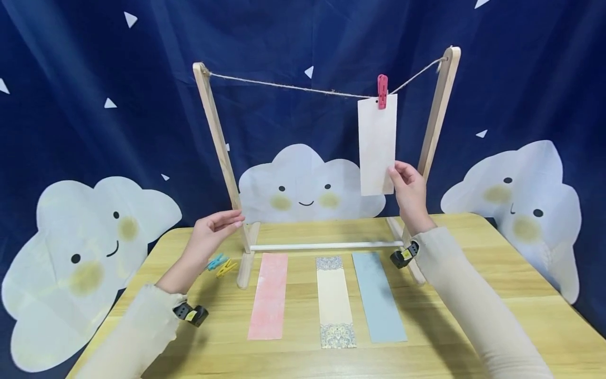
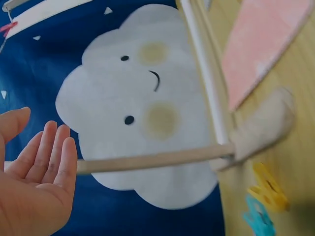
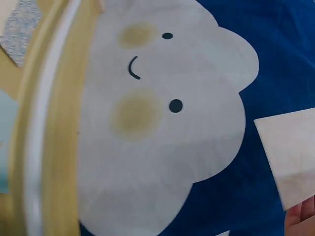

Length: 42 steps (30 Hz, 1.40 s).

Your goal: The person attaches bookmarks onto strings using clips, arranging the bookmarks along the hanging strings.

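Observation:
A cream-white paper strip (image 1: pixel 376 147) hangs from a twine line (image 1: pixel 293 87), held there by a pink clothespin (image 1: pixel 382 92). My right hand (image 1: pixel 411 192) pinches the strip's right edge near its bottom, thumb in front. In the right wrist view only fingertips (image 3: pixel 301 216) show at the strip's corner. My left hand (image 1: pixel 214 236) is beside the left wooden post (image 1: pixel 219 137), its fingers loosely extended and holding nothing. The left wrist view shows that palm facing up, fingers relaxed. Below it lie a blue clothespin (image 1: pixel 217 261) and a yellow clothespin (image 1: pixel 226 268).
Three paper strips lie on the wooden table (image 1: pixel 303 363): a pink strip (image 1: pixel 268 297), a patterned cream strip (image 1: pixel 334 300) and a blue strip (image 1: pixel 380 300). A white crossbar (image 1: pixel 326 246) joins the stand's feet. Behind hangs a dark blue curtain (image 1: pixel 265 31) with smiling clouds.

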Available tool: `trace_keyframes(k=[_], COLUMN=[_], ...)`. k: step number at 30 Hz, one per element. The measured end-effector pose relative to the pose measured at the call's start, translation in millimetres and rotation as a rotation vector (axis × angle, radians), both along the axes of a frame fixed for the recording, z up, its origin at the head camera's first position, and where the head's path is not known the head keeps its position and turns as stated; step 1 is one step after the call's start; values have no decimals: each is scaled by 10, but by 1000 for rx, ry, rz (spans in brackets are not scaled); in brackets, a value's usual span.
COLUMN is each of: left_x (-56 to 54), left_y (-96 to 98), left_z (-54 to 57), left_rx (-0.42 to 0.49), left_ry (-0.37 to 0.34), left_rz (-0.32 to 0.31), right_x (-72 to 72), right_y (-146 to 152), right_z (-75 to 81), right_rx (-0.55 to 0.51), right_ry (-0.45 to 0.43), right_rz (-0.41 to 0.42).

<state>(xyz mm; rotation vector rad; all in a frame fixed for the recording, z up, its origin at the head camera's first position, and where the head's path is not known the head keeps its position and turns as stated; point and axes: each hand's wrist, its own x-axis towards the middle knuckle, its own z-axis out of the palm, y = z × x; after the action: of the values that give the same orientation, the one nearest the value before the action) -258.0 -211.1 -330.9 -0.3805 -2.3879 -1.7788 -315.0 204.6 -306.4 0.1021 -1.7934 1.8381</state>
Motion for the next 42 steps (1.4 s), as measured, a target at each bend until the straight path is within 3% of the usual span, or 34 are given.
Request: trace_keyframes(k=[7, 16, 22, 30, 36, 42], left_x=[75, 172, 216, 213, 189, 145], left_y=[-224, -404, -506, -616, -681, -674], left_z=[-220, -561, -757, -864, -919, -980], left_rx=[-27, 56, 27, 23, 22, -33], left_ry=[-30, -90, -135, -160, -191, -260], left_rz=[26, 46, 83, 104, 128, 168], right_x=[102, 328, 467, 642, 728, 792], right_y=[80, 236, 293, 302, 289, 282], right_z=[-245, -635, -799, -977, -1117, -1211], right_rx=[40, 100, 50, 200, 291, 291], right_ry=[-101, -80, -84, -268, -391, -455], right_rz=[62, 114, 212, 199, 245, 291])
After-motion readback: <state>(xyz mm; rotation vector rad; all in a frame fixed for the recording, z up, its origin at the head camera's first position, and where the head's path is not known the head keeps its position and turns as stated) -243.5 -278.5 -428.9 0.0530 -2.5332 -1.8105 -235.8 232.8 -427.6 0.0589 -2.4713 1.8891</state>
